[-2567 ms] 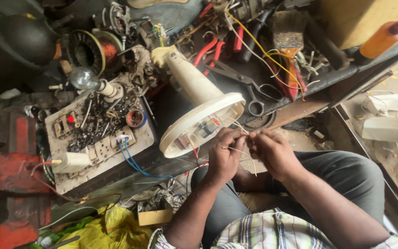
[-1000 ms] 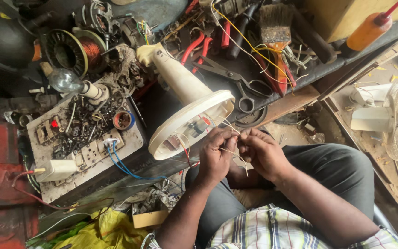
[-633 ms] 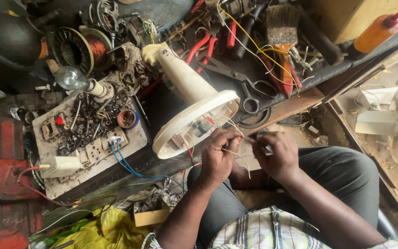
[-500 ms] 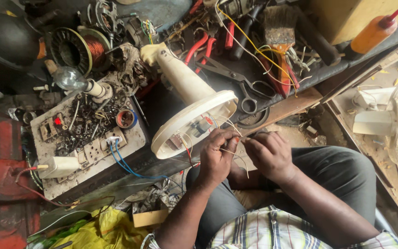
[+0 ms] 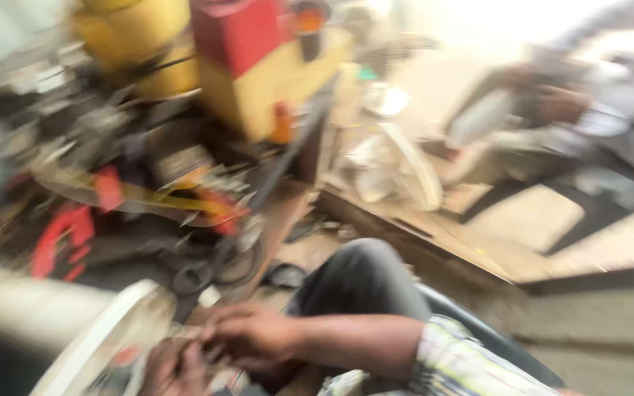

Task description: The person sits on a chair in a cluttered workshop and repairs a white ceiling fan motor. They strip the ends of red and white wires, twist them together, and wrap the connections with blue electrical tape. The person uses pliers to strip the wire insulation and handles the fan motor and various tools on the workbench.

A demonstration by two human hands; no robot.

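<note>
The view is heavily blurred. My left hand and my right hand meet at the bottom left, fingers curled together against the rim of a white fan base that lies on its side. They seem to pinch its thin wires, which the blur nearly hides. My dark trouser knee rises just behind the right hand, and my striped sleeve shows at the bottom.
Cluttered bench at left with red-handled tools, a yellow and red box and an orange bottle. White fan parts lie on a wooden board. Another person sits at the upper right.
The camera has swung up and to the right, so the hands and fan base dropped to the bottom left corner. The hands stay together at the fan base. Another person came into view.
</note>
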